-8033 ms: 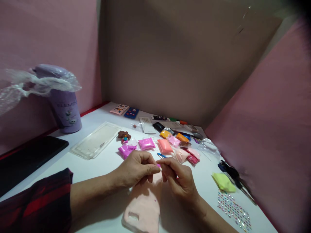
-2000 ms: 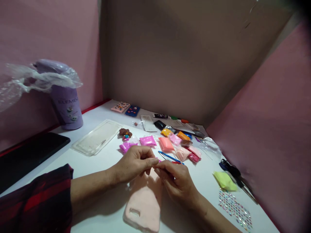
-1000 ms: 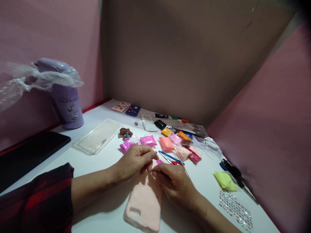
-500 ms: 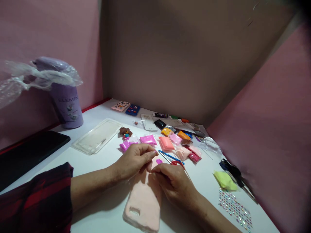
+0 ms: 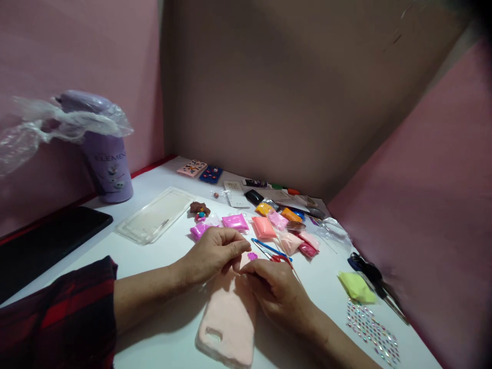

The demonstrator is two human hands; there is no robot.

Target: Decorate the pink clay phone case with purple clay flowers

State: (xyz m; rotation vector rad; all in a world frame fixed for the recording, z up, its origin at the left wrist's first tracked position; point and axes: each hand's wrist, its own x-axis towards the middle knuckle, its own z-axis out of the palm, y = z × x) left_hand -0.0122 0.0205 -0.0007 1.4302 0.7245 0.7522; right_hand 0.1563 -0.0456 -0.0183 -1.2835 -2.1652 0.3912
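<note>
A phone case covered in pale pink clay (image 5: 230,318) lies on the white table, its camera cutout toward me. A small magenta clay piece (image 5: 252,256) rests near the case's far end. Over that end, my left hand (image 5: 219,251) has its thumb and fingers pinched together. My right hand (image 5: 272,287) is closed, its fingertips close to those of the left. Whatever sits between the fingertips is too small or hidden to make out. Just beyond the right hand lie scissors with red handles (image 5: 279,258) and a blue tool (image 5: 269,247).
Several packets of coloured clay, such as a magenta one (image 5: 235,222), lie behind the hands. A clear phone case (image 5: 156,218), a black phone (image 5: 57,246) and a purple tumbler (image 5: 111,169) are at left. At right are a yellow packet (image 5: 356,287) and rhinestones (image 5: 372,330).
The whole view has shifted very slightly. Both hands keep almost the same pinched pose over the case.
</note>
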